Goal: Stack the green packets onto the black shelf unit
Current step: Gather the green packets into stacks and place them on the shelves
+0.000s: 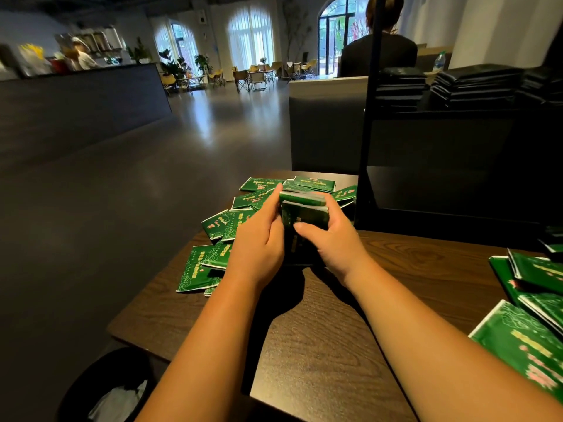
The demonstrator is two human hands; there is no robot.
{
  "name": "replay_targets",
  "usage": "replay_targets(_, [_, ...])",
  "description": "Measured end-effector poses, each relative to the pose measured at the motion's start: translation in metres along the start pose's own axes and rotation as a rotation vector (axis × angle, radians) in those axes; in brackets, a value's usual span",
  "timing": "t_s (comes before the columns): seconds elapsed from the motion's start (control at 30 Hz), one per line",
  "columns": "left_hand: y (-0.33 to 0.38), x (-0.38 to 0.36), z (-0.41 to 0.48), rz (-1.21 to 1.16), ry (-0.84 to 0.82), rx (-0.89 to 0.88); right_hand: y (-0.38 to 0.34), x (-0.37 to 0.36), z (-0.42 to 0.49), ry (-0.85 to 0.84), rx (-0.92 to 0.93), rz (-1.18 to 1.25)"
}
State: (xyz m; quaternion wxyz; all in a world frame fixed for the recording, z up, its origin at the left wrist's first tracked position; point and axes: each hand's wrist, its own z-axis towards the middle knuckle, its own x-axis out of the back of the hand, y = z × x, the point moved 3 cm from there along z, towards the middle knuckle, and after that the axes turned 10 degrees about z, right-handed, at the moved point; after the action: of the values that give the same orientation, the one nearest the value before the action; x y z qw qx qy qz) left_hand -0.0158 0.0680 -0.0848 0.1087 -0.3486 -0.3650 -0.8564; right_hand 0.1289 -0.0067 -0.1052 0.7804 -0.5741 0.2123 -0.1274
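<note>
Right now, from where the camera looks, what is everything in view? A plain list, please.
Bundle of green packets: one, green, between both hands.
Loose green packets: many, green, scattered on the table's left.
More green packets: several, green, table's right edge.
Table: one, dark wood, underneath.
Shelf unit: one, black, table's far right.
Dark stacks: about three, black, on the shelf unit.
Bin: one, black, pale liner, floor lower left.
Person: one, dark top, back turned, behind the shelf unit.
Bottle: one, clear, far right background.
Chairs: several, yellowish, across the room.
Left hand: one, pressed against the bundle's left side.
Right hand: one, gripping the bundle's right side.
</note>
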Motion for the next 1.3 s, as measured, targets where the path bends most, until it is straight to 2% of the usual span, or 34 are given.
replay_targets(0.07, [0.002,0.000,-0.002,-0.031,-0.040,0.022,0.002,-0.003,-0.002,-0.010,-0.047,-0.052])
replay_targets(0.23, [-0.002,0.006,-0.001,-0.058,0.066,0.046,-0.001,-0.001,-0.001,0.055,0.014,-0.097])
replay_targets(0.4, [0.003,0.000,-0.002,0.020,-0.027,0.027,0.004,-0.003,-0.004,0.006,-0.056,-0.185])
replay_targets(0.6, [0.002,0.028,-0.005,0.235,0.170,0.051,0.000,-0.007,-0.007,0.041,-0.034,-0.187])
replay_targets(0.67, [-0.015,0.032,-0.004,0.403,0.060,0.094,0.000,-0.010,-0.008,0.027,-0.027,-0.204])
replay_targets(0.73, [-0.033,0.032,-0.007,0.527,-0.183,0.133,0.000,-0.012,-0.010,0.008,-0.030,-0.229])
replay_targets(0.8, [-0.046,0.028,-0.011,0.568,-0.362,0.175,0.000,-0.014,-0.011,-0.014,-0.041,-0.251])
replay_targets(0.87, [-0.053,0.025,-0.016,0.539,-0.410,0.221,0.001,-0.014,-0.011,-0.019,-0.045,-0.254])
replay_targets(1.03, [-0.054,0.021,-0.023,0.561,-0.242,0.211,0.002,-0.008,-0.010,0.026,-0.047,-0.259])
replay_targets(1.3, [-0.038,0.018,-0.037,0.589,-0.129,0.202,0.007,-0.005,-0.007,0.060,-0.073,-0.220])
